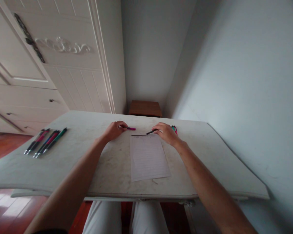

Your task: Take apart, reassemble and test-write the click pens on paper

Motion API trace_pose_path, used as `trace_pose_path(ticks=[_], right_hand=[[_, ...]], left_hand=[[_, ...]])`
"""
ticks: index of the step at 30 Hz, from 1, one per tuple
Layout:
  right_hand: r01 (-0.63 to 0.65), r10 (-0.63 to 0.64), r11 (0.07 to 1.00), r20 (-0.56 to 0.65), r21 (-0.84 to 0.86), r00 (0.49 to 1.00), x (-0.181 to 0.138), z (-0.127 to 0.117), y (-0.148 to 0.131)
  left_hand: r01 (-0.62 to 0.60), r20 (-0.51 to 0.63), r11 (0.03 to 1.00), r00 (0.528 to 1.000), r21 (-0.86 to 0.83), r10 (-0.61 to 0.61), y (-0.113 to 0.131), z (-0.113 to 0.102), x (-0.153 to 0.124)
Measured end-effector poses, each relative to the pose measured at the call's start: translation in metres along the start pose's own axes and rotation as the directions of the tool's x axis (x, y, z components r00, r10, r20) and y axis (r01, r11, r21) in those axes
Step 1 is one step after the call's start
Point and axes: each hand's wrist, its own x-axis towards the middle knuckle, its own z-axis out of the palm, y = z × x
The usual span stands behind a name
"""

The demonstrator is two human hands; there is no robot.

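Observation:
My left hand (116, 130) is closed at the far side of the table, its fingers on a slim dark pen piece with a magenta end (132, 128) that points right. My right hand (167, 131) pinches a black pen piece (151, 131), its tip angled down to the left. Between the hands, a thin dark stick like a pen refill (139, 135) lies along the top edge of a lined sheet of paper (150, 159). Beyond my right hand, green and pink pen-like pieces (174, 129) are partly hidden by it.
Several pens (45, 143) with dark, pink, blue and green parts lie side by side on the left of the white table (200, 169). A white cabinet (88, 81) stands behind at left, a brown wooden box-like piece (145, 108) beyond the table, a wall (246, 81) at right.

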Motion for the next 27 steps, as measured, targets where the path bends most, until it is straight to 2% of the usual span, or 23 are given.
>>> trace_pose_path(ticks=[6,14,27], right_hand=[[0.04,-0.04,0.998,0.012,-0.057,0.999,0.0,0.005,-0.003],[0.064,-0.066,0.948,0.005,-0.311,0.998,0.001,0.004,-0.014],[0.066,-0.05,0.925,0.053,-0.374,0.997,-0.003,-0.016,-0.029]], left_hand=[[-0.021,0.024,0.999,1.0,0.032,0.02,0.004,-0.002,0.0],[-0.018,0.019,0.999,1.0,0.038,0.018,0.001,0.001,0.001],[-0.045,0.019,0.998,0.999,0.051,0.044,-0.001,0.003,0.002]])
